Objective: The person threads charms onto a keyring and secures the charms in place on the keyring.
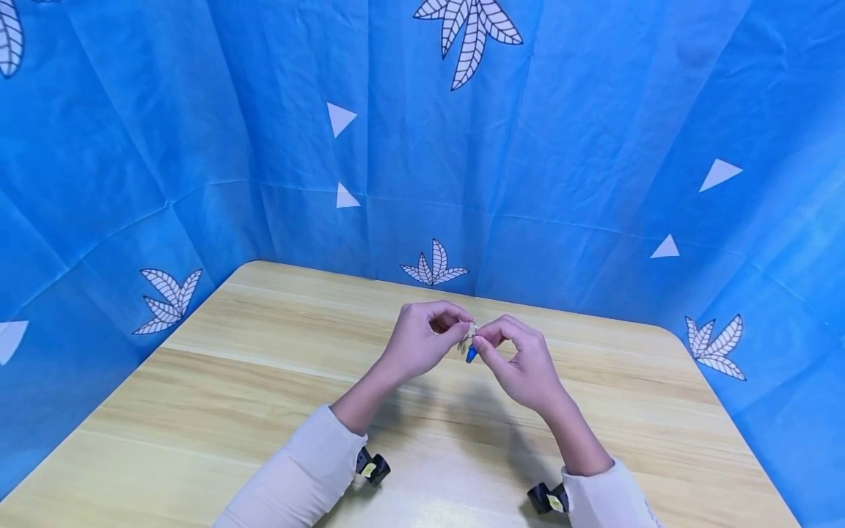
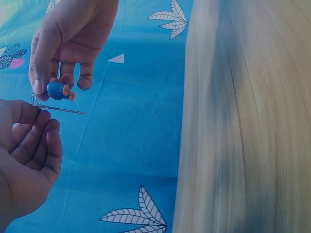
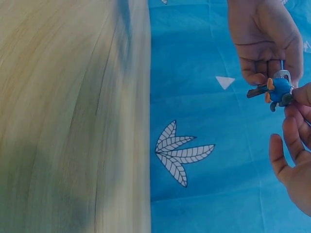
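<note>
Both hands meet above the middle of the table, fingertips almost touching. My left hand [image 1: 422, 341] pinches a small bunch of keys [image 1: 462, 344] by its metal ring end; one key [image 2: 63, 109] sticks out edge-on in the left wrist view. A blue figure charm with orange feet [image 2: 57, 91] dangles under the fingertips of my right hand [image 1: 524, 367], whose thumb and forefinger pinch its top. In the right wrist view a silvery metal loop [image 3: 284, 74] shows beside the charm. Fingers partly hide the ring, so how it joins the charm cannot be told.
A light wooden table [image 1: 277, 330] with rounded far corners lies below the hands. Blue cloth [image 1: 422, 147] printed with white leaves and triangles hangs round its back and sides. Black wrist cameras [image 1: 373, 469] sit at both pale sleeves.
</note>
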Demonstrator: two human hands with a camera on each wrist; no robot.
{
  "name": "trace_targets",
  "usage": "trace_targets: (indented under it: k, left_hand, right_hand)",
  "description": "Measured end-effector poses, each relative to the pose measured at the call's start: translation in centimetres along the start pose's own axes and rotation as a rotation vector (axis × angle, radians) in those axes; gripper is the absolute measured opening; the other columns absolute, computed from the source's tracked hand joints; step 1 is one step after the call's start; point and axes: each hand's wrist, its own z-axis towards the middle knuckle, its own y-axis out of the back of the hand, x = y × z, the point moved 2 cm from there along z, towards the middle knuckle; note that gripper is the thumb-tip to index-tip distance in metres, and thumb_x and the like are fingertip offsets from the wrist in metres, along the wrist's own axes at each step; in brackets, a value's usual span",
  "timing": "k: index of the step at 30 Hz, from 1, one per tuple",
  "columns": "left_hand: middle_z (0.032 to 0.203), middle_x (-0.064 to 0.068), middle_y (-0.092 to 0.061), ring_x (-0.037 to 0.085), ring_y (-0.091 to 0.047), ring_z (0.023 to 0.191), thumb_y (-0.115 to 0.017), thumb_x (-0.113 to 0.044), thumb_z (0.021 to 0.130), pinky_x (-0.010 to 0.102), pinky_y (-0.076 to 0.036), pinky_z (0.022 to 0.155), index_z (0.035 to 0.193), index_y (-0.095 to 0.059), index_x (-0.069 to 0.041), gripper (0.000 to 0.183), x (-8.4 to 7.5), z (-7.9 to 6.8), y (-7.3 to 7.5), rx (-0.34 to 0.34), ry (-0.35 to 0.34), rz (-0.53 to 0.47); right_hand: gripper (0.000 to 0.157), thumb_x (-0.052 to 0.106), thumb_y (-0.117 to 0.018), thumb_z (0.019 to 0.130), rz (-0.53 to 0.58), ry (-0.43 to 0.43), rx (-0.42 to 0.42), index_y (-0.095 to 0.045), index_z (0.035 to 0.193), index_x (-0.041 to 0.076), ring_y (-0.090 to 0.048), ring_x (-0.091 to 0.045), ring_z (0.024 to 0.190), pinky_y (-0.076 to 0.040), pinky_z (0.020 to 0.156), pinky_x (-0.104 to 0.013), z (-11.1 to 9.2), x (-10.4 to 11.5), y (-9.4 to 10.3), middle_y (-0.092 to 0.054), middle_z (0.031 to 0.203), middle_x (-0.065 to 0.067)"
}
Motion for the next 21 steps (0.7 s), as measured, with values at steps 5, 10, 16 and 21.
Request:
trace_targets:
  k: [5, 10, 16, 21]
  left_hand:
    - [0.071, -0.004, -0.065, 0.013, -0.057, 0.058, -0.067, -0.016, 0.089, 0.028, -0.049, 0.05, 0.092, -0.073, -0.014, 0.007, 0.0, 0.01, 0.0, -0.004, -0.011, -0.012]
    - [0.07, -0.006, -0.064, 0.011, -0.056, 0.057, -0.067, -0.015, 0.089, 0.028, -0.049, 0.05, 0.091, -0.073, -0.013, 0.007, -0.08, 0.01, -0.01, -0.011, -0.016, -0.002]
    - [0.07, -0.007, -0.063, 0.011, -0.056, 0.058, -0.066, -0.018, 0.089, 0.027, -0.047, 0.049, 0.092, -0.073, -0.013, 0.009, -0.13, -0.05, 0.05, -0.013, -0.017, 0.003]
    - [0.07, -0.007, -0.063, 0.011, -0.055, 0.058, -0.065, -0.019, 0.09, 0.028, -0.047, 0.05, 0.092, -0.073, -0.012, 0.01, -0.11, -0.05, 0.07, -0.016, -0.015, 0.005]
  right_hand:
    - [0.01, -0.003, -0.065, 0.087, 0.015, -0.004, 0.013, -0.063, 0.082, 0.005, -0.058, -0.015, 0.075, -0.049, 0.068, -0.031, -0.03, 0.1, -0.08, -0.06, 0.076, -0.004]
    - [0.01, -0.004, -0.064, 0.086, 0.02, 0.005, 0.011, -0.063, 0.082, 0.005, -0.056, -0.015, 0.072, -0.047, 0.066, -0.028, -0.04, 0.14, -0.19, -0.06, 0.074, -0.004]
    - [0.008, -0.003, -0.065, 0.086, 0.015, -0.011, 0.027, -0.065, 0.083, 0.005, -0.056, -0.016, 0.07, -0.048, 0.065, -0.032, -0.05, 0.29, -0.3, -0.06, 0.073, -0.005]
    - [0.007, -0.001, -0.065, 0.087, 0.004, -0.032, 0.029, -0.066, 0.084, 0.006, -0.056, -0.015, 0.07, -0.048, 0.064, -0.035, -0.06, 0.32, -0.33, -0.059, 0.073, -0.004]
